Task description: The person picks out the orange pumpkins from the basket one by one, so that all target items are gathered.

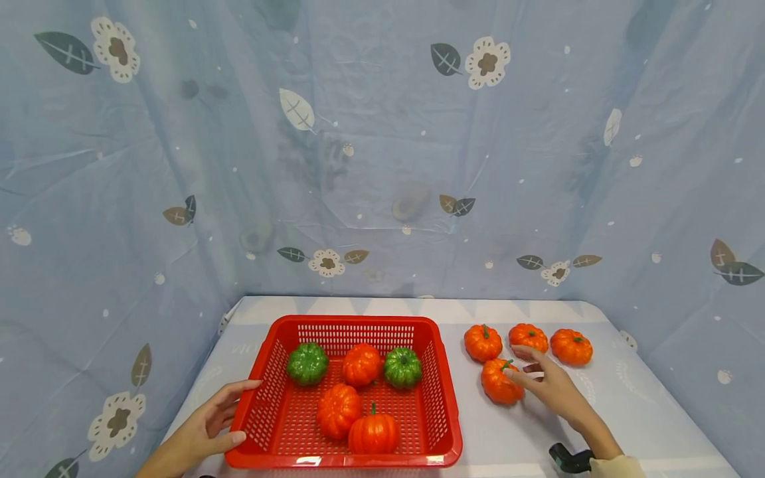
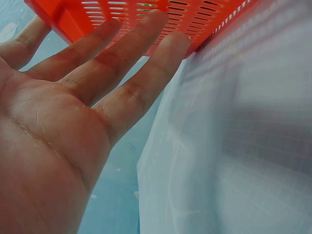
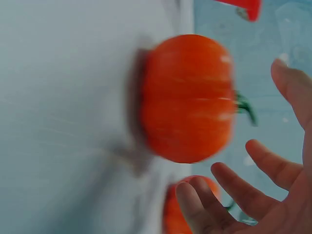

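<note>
A red plastic basket [image 1: 287, 458] stands on the table, with several orange and green toy pumpkins inside. My left hand [image 1: 206, 425] rests at its left wall, and in the left wrist view the straight fingers [image 2: 139, 92] lie against the perforated side. Right of the basket, my right hand [image 1: 556, 388] hovers over an orange pumpkin [image 1: 499, 384] with its fingers spread. The right wrist view shows that pumpkin [image 3: 190, 100] upright on the table, green stem up, with a gap between it and the fingertips [image 3: 222, 170].
Three more orange pumpkins stand behind the right hand: one at left [image 1: 483, 342], one in the middle [image 1: 528, 337] and one at right [image 1: 571, 347]. Inside the basket sit a green pumpkin [image 1: 307, 364] and an orange one [image 1: 374, 435]. A patterned curtain [image 1: 382, 166] hangs behind the table.
</note>
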Available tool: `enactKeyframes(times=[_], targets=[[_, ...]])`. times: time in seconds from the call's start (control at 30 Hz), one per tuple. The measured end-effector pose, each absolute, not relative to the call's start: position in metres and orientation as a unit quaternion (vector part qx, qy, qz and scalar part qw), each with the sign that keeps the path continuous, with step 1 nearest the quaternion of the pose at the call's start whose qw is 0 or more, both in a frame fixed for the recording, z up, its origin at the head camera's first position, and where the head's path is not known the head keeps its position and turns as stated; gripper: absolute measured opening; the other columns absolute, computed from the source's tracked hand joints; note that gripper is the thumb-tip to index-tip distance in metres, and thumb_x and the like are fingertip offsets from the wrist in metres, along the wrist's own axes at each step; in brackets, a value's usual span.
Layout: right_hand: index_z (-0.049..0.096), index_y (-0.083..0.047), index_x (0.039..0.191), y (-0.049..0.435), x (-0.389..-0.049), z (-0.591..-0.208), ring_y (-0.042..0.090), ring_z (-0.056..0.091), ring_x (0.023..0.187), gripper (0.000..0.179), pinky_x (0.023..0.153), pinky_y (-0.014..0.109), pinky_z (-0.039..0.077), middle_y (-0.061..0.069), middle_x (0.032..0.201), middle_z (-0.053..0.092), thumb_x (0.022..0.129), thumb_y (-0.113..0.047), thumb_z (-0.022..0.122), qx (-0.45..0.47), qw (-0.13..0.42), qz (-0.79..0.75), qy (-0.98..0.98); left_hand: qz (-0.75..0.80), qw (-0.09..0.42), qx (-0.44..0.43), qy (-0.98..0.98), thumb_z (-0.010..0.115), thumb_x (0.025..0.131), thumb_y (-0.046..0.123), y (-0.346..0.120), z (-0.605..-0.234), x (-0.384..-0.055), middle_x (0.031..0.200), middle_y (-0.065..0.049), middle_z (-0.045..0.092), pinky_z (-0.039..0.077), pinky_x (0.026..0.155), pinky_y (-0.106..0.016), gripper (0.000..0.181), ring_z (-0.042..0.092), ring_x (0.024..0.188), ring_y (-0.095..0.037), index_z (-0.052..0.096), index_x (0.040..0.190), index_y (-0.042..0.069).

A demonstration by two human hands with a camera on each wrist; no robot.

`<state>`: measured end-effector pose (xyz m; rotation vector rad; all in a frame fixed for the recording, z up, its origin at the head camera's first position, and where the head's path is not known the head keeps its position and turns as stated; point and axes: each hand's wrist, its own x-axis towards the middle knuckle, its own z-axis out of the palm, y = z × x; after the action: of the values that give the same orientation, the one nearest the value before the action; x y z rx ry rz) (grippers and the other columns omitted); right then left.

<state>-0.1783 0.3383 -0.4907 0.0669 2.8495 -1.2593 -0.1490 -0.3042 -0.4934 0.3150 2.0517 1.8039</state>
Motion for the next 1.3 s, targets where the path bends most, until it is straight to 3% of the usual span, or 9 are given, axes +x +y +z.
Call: enactKeyframes(times=[0.23, 0.37, 0.6, 0.83, 1.03, 1.3], targets=[[0.050, -0.012, 0.147, 0.334, -0.181, -0.458, 0.037, 0.061, 0.116, 0.071, 0.087, 0.047, 0.058, 0.019, 0.143, 0.054, 0.092, -0.051, 0.073, -0.024, -0.059, -0.389, 0.919, 0.641, 0.187, 0.118, 0.735, 0.060, 0.102, 0.009, -0.305, -0.495, -0.148, 0.161, -0.031, 0.021, 0.056, 0.094, -0.041, 0.058, 0.058, 0.124, -0.016, 0.037, 0.154, 0.020], [0.052, -0.013, 0.147, 0.324, -0.182, -0.441, 0.034, 0.062, 0.116, 0.065, 0.092, 0.046, 0.057, 0.017, 0.139, 0.059, 0.095, -0.046, 0.073, -0.059, -0.084, -0.376, 0.921, 0.639, 0.184, 0.121, 0.737, 0.060, 0.102, 0.009, -0.305, -0.495, -0.148, 0.161, -0.029, 0.023, 0.056, 0.094, -0.041, 0.058, 0.058, 0.124, -0.016, 0.038, 0.154, 0.021], [0.054, -0.020, 0.146, 0.296, -0.187, -0.419, 0.030, 0.064, 0.111, 0.061, 0.089, 0.044, 0.058, 0.011, 0.135, 0.062, 0.093, -0.044, 0.075, -0.113, -0.094, -0.376, 0.915, 0.640, 0.186, 0.125, 0.735, 0.059, 0.103, 0.008, -0.306, -0.495, -0.148, 0.160, -0.027, 0.025, 0.056, 0.095, -0.043, 0.059, 0.057, 0.125, -0.018, 0.036, 0.155, 0.020], [0.055, -0.020, 0.145, 0.267, -0.192, -0.411, 0.027, 0.066, 0.110, 0.059, 0.088, 0.031, 0.057, 0.002, 0.135, 0.063, 0.093, -0.039, 0.077, -0.163, -0.072, -0.391, 0.903, 0.645, 0.191, 0.126, 0.729, 0.060, 0.103, 0.009, -0.305, -0.496, -0.148, 0.162, -0.030, 0.020, 0.057, 0.094, -0.043, 0.061, 0.058, 0.124, -0.015, 0.032, 0.157, 0.015], [0.057, -0.022, 0.143, 0.238, -0.194, -0.411, 0.018, 0.065, 0.106, 0.059, 0.088, 0.035, 0.058, -0.003, 0.133, 0.064, 0.092, -0.046, 0.076, -0.200, -0.041, -0.413, 0.888, 0.640, 0.188, 0.125, 0.735, 0.059, 0.103, 0.007, -0.304, -0.495, -0.147, 0.160, -0.027, 0.024, 0.056, 0.095, -0.043, 0.062, 0.057, 0.126, -0.019, 0.032, 0.157, 0.014], [0.058, -0.028, 0.139, 0.198, -0.194, -0.407, 0.026, 0.065, 0.107, 0.051, 0.091, 0.038, 0.056, -0.008, 0.128, 0.064, 0.094, -0.045, 0.074, -0.260, -0.009, -0.418, 0.870, 0.643, 0.191, 0.118, 0.733, 0.060, 0.103, 0.008, -0.304, -0.493, -0.147, 0.161, -0.029, 0.022, 0.057, 0.094, -0.043, 0.062, 0.057, 0.125, -0.019, 0.031, 0.157, 0.013]])
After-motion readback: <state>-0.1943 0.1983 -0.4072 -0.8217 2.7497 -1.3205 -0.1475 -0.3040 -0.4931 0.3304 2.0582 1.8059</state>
